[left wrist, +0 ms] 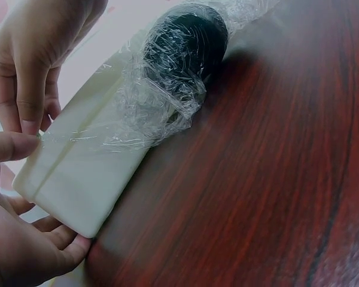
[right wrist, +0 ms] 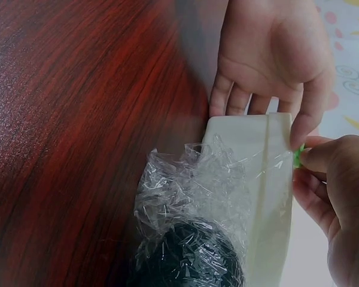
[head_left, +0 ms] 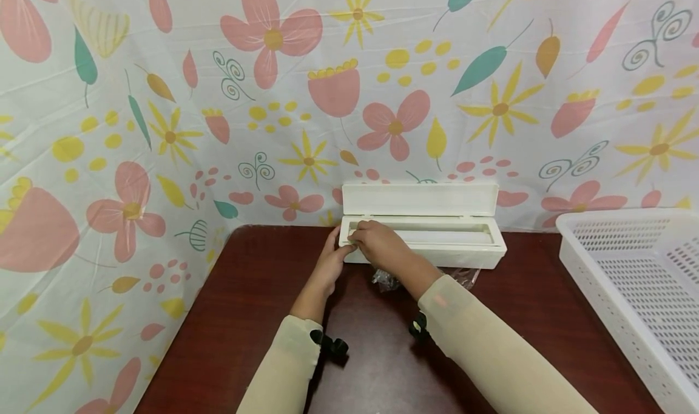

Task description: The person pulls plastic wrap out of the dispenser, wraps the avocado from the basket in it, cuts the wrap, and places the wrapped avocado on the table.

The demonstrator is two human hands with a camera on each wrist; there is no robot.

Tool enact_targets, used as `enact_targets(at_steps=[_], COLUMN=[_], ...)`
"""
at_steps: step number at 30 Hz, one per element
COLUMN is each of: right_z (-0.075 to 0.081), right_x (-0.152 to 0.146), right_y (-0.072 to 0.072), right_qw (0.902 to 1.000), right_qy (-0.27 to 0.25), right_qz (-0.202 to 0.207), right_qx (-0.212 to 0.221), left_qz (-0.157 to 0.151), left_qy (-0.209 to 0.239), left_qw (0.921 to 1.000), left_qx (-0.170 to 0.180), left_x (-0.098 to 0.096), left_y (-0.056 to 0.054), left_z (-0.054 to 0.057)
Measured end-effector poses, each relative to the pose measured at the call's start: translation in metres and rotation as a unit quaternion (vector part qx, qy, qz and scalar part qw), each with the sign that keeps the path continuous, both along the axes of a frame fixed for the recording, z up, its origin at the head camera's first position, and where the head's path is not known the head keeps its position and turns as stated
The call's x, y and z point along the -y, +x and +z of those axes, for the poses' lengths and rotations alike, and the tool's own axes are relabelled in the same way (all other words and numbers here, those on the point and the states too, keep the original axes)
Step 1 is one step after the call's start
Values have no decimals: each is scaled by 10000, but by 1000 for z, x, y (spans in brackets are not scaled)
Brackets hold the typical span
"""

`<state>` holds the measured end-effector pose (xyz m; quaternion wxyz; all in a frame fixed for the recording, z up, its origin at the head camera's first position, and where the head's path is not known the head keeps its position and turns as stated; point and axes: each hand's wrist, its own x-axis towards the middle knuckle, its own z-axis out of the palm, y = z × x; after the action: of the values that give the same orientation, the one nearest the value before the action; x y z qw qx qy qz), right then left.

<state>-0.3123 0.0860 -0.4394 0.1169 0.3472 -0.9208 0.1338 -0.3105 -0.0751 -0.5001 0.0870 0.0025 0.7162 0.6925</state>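
Your left hand (head_left: 329, 267) grips the end of the white box (head_left: 464, 258) on the table (head_left: 377, 365); your right hand (head_left: 384, 244) pinches a green piece (right wrist: 298, 156) at its rim. A hard pull could tear the draped film (right wrist: 175, 194).

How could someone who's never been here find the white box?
Start at the dark reddish table and look to its far edge, by the flowery backdrop. There sits the white box, with the left hand gripping its left end and its lid standing open at the back. It is long, narrow and solid-walled, while the white basket to its right is bigger and full of holes.
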Motion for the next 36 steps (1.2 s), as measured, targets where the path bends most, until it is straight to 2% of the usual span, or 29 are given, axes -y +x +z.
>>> enact_targets(at_steps=[19, 36], right_z=[5, 4], right_x=[-2, -7], right_y=[4, 3], right_qw=[10000, 9997], right_qy=[-20, 21], right_qz=[26, -128], right_qx=[7, 192], left_qz=[61, 44], left_qy=[-46, -4], left_qw=[9999, 9999], left_qx=[66, 94], left_x=[0, 0], left_y=[2, 2], left_z=[3, 3])
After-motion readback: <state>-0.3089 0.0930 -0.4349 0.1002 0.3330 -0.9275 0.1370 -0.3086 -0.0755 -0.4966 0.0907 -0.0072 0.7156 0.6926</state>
